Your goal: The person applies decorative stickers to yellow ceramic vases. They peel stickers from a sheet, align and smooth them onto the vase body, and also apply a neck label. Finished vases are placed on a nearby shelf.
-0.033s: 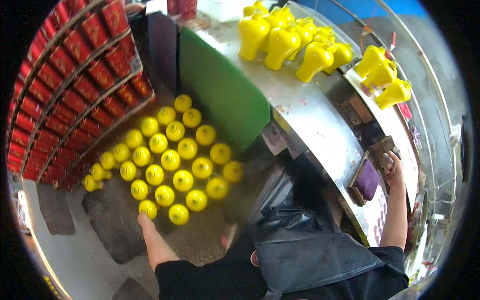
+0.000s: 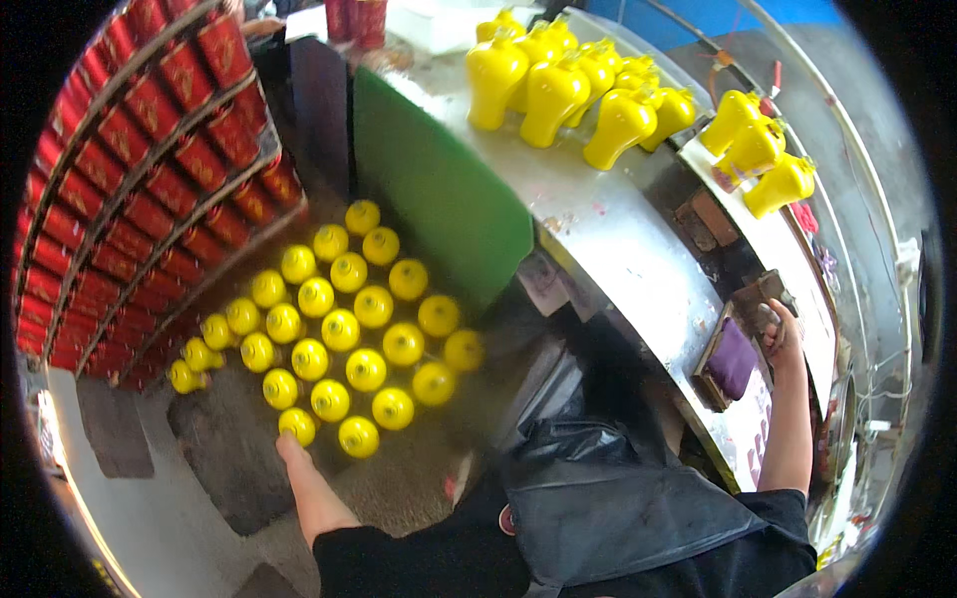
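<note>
— Trouble, judging by the layout?

— Most likely risking a knock. Touching the nearest yellow vessel (image 2: 297, 426) with the left hand (image 2: 290, 451), low down and well beyond the left edge of the counter (image 2: 613, 234), with a neighbouring vessel (image 2: 330, 400) close beside.

— Toppling one into the next, then?

— Possibly, from tilting or dragging sideways across such tight rows. Perhaps slipping too, on sides looking so glossy. Also risking a bump against the green panel (image 2: 434, 189), standing upright along the counter's left edge, if swinging a vessel wide.

— And on the right?

— Possibly nudging the purple cushion (image 2: 730, 361) or its frame (image 2: 712, 386), from resting so near both while looking after the other side.

— Posing how, exactly?

— Spreading both arms wide. Slanting the left forearm up from the lower edge of the view, ending at the near corner of the group. Hiding most of the left fingers at the vessel's side, so not being able to tell gripping from mere touching. Bending the right arm up past the counter's near end, placing the right hand (image 2: 784, 332) just right of the cushion, below a dark block (image 2: 764, 290). Curling those fingers narrowly; showing something pale at the tips, too small for telling whether holding anything.
</note>
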The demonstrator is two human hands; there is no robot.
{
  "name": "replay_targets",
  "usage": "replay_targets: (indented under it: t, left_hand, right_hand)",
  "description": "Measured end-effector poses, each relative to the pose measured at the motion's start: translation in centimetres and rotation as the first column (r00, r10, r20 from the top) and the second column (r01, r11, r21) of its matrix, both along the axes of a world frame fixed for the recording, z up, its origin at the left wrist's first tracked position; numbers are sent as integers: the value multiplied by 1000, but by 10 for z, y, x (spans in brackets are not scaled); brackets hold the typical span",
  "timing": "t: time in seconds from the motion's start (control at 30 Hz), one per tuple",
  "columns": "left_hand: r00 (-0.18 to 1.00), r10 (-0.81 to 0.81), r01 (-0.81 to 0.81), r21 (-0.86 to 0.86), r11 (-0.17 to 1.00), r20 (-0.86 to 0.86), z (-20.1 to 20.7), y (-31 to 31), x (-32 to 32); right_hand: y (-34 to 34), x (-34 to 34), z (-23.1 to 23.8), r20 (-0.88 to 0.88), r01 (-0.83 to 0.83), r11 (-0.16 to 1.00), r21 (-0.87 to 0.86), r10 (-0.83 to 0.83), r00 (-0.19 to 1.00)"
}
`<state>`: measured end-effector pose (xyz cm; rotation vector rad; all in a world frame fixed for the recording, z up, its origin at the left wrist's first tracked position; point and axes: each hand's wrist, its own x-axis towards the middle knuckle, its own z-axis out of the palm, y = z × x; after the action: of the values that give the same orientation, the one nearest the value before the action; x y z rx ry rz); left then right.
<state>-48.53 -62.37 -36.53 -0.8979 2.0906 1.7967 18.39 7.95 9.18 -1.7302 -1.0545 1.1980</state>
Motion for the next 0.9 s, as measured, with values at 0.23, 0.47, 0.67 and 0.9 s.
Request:
replay_targets:
  t: [0.23, 0.47, 0.67, 0.9]
  left_hand:
    - [859, -359, 244, -326, 914, -365, 132, 190, -20]
    - [145, -549, 594, -372, 713, -823, 338, 501, 51]
    - [-293, -416, 705, -489, 514, -861, 435, 684, 135]
    - [-309, -701, 553, -721, 418, -643, 457, 810, 166]
  right_hand:
    - [-20, -71, -1, -197, -297, 944, 141, 321, 926]
    - [-59, -94, 16, -192, -441, 897, 32, 439, 878]
    - [-110, -71, 21, -213, -459, 881, -116, 429, 878]
    - [-120, -45, 2, -338, -452, 883, -126, 390, 857]
